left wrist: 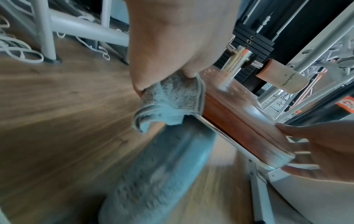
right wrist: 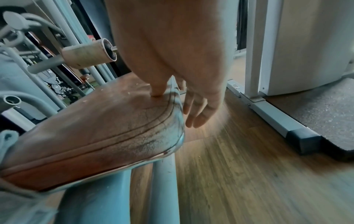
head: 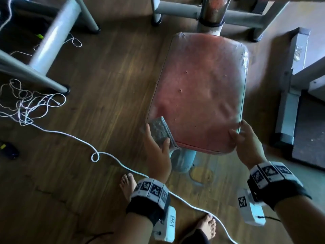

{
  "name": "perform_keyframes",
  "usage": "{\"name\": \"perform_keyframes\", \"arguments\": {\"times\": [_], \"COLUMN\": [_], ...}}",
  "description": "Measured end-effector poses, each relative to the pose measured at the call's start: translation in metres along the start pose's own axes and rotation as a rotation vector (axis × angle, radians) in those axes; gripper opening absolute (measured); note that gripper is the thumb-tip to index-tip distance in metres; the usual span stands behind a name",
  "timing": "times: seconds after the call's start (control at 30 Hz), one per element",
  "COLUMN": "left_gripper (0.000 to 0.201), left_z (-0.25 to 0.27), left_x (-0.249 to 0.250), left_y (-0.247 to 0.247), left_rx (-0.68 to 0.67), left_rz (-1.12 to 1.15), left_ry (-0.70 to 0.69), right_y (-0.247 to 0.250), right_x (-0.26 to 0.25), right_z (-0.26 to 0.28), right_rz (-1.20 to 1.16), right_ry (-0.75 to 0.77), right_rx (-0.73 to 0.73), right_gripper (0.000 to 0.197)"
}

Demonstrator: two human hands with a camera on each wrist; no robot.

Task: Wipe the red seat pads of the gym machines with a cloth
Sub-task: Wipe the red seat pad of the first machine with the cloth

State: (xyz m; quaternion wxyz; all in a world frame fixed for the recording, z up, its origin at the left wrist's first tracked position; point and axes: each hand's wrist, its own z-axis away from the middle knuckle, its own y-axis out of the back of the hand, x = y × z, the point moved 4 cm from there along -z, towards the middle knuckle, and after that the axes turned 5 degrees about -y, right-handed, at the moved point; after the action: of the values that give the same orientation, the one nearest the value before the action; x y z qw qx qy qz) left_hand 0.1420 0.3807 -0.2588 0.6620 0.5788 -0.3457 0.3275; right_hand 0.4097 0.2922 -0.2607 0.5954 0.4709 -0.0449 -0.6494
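A: In the head view, our left hand (head: 154, 145) gripped the folded grey cloth (head: 159, 132) at the red seat pad's (head: 200, 92) near-left corner, thumb curled over it. The uncleaned pad lay from there toward 1 o'clock, its long axis running 6 to 12.

B: And our right hand (head: 246, 141) clasped the near-right corner, holding no cloth. So the left was the wiping hand, we judged.

A: In the left wrist view, the cloth (left wrist: 172, 103) sat bunched under our fingers against the pad's edge (left wrist: 239, 121), the pad stretching toward 4 o'clock.

B: In the right wrist view, our thumb pressed the pad's top (right wrist: 107, 121), the fingers (right wrist: 197, 109) hanging fairly straight beside its edge; the seat lay toward 8 o'clock.
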Motion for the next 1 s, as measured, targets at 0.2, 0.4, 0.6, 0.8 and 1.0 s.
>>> {"name": "perform_keyframes", "arguments": {"times": [0.2, 0.4, 0.6, 0.8, 1.0], "left_gripper": [0.074, 0.07, 0.076, 0.08, 0.082], "left_z": [0.041, 0.032, 0.029, 0.055, 0.006], "left_x": [0.003, 0.004, 0.018, 0.037, 0.006], "left_y": [-0.028, -0.039, -0.054, -0.083, -0.053], "left_rx": [0.127, 0.26, 0.328, 0.2, 0.333], "left_rz": [0.255, 0.287, 0.183, 0.142, 0.041], "left_ry": [0.32, 0.352, 0.326, 0.254, 0.15], "right_y": [0.0, 0.007, 0.01, 0.015, 0.018], "right_x": [-0.002, -0.002, -0.005, -0.008, -0.01], "right_z": [0.004, 0.005, 0.006, -0.001, -0.005], "right_rz": [0.035, 0.05, 0.115, 0.174, 0.2], "right_ry": [-0.008, 0.024, 0.066, 0.089, 0.083], "right_rx": [0.052, 0.028, 0.036, -0.021, -0.031], "right_gripper": [0.036, 0.02, 0.009, 0.019, 0.02]}}
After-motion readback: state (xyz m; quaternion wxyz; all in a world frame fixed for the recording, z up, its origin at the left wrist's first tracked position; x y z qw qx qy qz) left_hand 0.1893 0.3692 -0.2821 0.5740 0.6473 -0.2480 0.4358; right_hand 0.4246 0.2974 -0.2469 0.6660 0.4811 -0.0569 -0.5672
